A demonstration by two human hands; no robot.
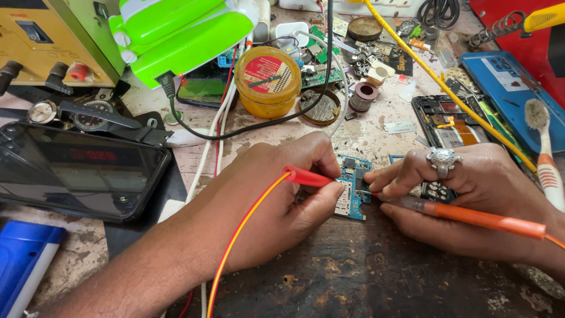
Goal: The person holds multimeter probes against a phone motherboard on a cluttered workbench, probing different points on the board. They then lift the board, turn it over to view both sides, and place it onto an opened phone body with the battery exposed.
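Observation:
A small blue circuit board (353, 188) lies on the worn workbench between my hands. My left hand (276, 200) pinches a red test probe (306, 176) against the board's left edge; its red and yellow lead runs down toward me. My right hand (471, 200), with a silver ring on one finger, holds an orange probe (471, 215) whose clear tip touches the board's right side. The fingers of both hands rest on the board's edges.
A black meter with a dim red display (76, 171) sits at left. Behind the board are a yellow jar of paste (268, 79), a green lamp (182, 35), an opened phone (447, 126), a blue phone cover (512, 88), a brush (544, 159), and scattered small parts.

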